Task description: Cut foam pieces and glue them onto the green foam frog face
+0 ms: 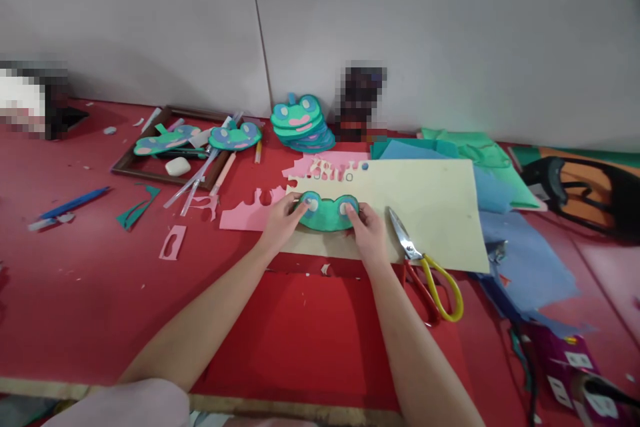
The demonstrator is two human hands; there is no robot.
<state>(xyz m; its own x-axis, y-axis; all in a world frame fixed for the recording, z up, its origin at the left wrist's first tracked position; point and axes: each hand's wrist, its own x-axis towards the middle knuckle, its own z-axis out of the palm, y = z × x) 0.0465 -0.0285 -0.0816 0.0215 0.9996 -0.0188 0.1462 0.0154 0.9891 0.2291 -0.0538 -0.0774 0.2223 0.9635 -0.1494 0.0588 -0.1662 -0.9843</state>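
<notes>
A green frog-face cutout with round blue-and-cream eyes is held just over the cream sheet. My left hand grips its left side, thumb on the left eye. Its right side is pinched by my right hand, with that thumb against the right eye. Under and behind the cutout lies the cream sheet, its left top edge cut ragged. Scissors with one red and one yellow handle rest on the sheet to the right of my right hand. Pink scraps lie beside my left hand.
A stack of finished frog faces leans near the wall. On the left are a brown frame, an eraser and a blue pen. Blue felt, a black strapped object and a purple box lie right.
</notes>
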